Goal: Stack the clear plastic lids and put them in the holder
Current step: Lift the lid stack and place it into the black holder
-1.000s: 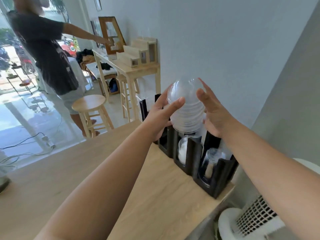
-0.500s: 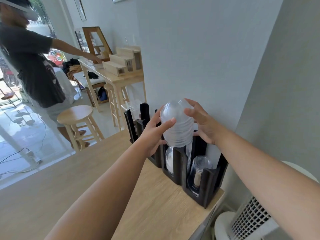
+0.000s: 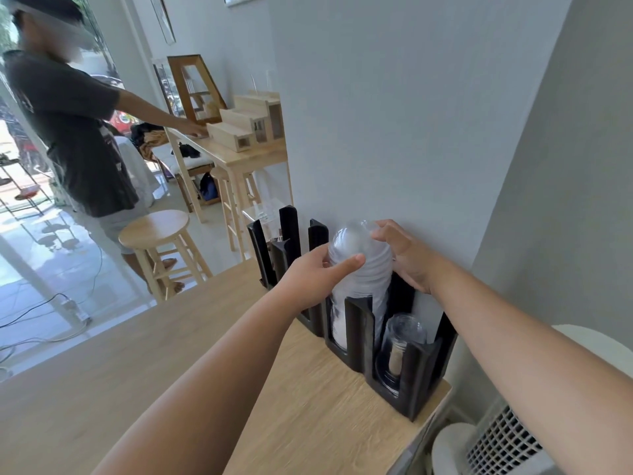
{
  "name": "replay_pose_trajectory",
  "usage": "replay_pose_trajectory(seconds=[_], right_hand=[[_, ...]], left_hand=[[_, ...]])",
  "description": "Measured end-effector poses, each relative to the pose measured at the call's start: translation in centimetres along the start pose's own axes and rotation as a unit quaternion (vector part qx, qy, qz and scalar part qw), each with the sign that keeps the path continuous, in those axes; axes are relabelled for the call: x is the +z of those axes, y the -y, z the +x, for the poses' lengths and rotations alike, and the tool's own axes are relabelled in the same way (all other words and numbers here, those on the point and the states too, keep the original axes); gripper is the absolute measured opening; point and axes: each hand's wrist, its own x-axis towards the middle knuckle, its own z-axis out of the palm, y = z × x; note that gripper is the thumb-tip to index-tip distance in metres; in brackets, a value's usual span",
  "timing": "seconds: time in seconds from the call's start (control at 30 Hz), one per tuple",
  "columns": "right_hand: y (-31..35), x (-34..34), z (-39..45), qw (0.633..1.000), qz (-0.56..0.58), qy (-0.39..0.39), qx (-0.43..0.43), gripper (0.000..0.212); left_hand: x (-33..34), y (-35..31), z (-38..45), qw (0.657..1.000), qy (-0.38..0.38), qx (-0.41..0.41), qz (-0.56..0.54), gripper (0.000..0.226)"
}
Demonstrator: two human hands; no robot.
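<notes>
Both hands in grip on the lid stack [image 3: 359, 265]: left hand [image 3: 315, 272] pinching its near side, thumb across the front; right hand [image 3: 406, 255] pressed to the far side and dome top. Below the grip, the stack's foot sits in the black holder [image 3: 356, 327] on the wood surface [image 3: 308, 389]. Judged nearly done: stacked, partly seated; release left. Right of the grip, another slot holds cups [image 3: 399, 347]. No readable writing anywhere.

A single head-worn camera is looking forward and down, close over the desk [image 3: 308, 389], facing the wall corner.
</notes>
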Motion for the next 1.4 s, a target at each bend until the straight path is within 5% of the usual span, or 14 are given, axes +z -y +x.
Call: replay_pose_trajectory(seconds=[0.37, 0.57, 0.73, 0.93, 1.27, 1.4], right_hand=[[-0.8, 0.3, -0.2, 0.986, -0.138, -0.048, -0.085, 0.062], [-1.0, 0.1, 0.1, 0.933, -0.339, -0.053, -0.111, 0.079], [-1.4, 0.1, 0.3, 0.918, -0.379, -0.045, -0.108, 0.099], [-1.9, -0.8, 0.3, 0.912, -0.4, -0.014, -0.087, 0.078], [-1.7, -0.7, -0.6, 0.898, -0.437, 0.013, -0.049, 0.096], [-1.0, -1.1, -0.4, 0.909, -0.415, 0.002, -0.046, 0.087]], left_hand=[[0.7, 1.1, 1.8, 0.994, -0.013, -0.018, 0.107, 0.087], [0.5, 2.2, 1.1, 0.985, -0.012, -0.008, 0.173, 0.084], [0.0, 2.7, 1.5, 0.973, -0.022, 0.013, 0.228, 0.084], [-0.6, 2.8, 2.1, 0.968, 0.002, 0.022, 0.252, 0.089], [-1.1, 3.4, 2.7, 0.966, 0.044, 0.016, 0.253, 0.089], [-1.5, 3.1, 2.8, 0.965, 0.033, 0.04, 0.257, 0.089]])
